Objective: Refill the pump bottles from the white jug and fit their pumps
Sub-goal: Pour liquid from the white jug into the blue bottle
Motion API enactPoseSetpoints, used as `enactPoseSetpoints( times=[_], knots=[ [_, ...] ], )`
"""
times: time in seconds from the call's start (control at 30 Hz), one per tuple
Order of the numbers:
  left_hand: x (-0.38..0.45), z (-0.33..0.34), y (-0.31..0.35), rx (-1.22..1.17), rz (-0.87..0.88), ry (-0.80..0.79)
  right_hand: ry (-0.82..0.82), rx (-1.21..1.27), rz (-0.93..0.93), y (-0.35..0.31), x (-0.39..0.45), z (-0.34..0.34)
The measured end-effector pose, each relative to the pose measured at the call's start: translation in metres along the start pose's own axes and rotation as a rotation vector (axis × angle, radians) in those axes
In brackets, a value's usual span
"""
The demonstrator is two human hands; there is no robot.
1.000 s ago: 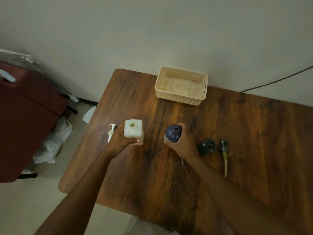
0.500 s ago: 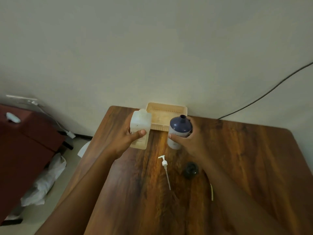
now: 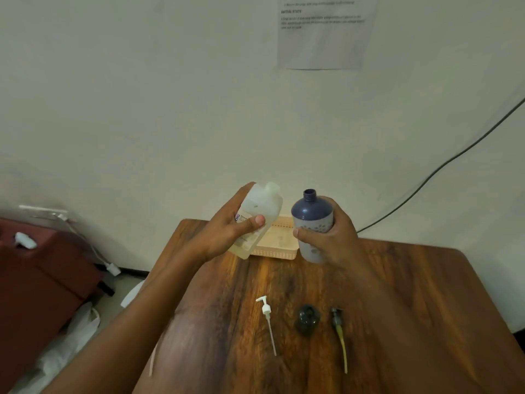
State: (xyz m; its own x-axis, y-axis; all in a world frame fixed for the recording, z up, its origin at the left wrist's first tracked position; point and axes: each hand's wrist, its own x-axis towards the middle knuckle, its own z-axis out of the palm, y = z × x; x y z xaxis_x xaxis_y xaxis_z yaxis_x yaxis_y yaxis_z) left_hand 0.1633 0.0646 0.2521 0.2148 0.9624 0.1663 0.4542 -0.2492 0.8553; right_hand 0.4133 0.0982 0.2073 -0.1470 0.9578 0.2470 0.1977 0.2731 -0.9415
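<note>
Both bottles are now raised higher above the desk's [image 3: 426,280] far edge: white jug [image 3: 260,214] gripped in left hand [image 3: 224,237], blue bottle [image 3: 312,220] in right hand [image 3: 329,237]. Jug spout should be aligned w/ neck, then tipped slowly.

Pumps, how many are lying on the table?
2. The white pump lies near the middle of the table; the dark pump with a yellowish tube lies to its right, past a dark bottle. None seems hidden.
</note>
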Motion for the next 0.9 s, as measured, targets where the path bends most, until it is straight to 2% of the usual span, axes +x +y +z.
enactPoseSetpoints(
  times=[0.4,0.9],
  knots=[
    [0.016,-0.008,0.029,0.094,0.154,-0.129,-0.067,-0.152,-0.040,-0.035,-0.010,-0.028],
    [0.022,-0.005,0.042,0.134,0.257,-0.188,-0.038,-0.182,-0.051,-0.043,-0.021,-0.035]
  ],
)
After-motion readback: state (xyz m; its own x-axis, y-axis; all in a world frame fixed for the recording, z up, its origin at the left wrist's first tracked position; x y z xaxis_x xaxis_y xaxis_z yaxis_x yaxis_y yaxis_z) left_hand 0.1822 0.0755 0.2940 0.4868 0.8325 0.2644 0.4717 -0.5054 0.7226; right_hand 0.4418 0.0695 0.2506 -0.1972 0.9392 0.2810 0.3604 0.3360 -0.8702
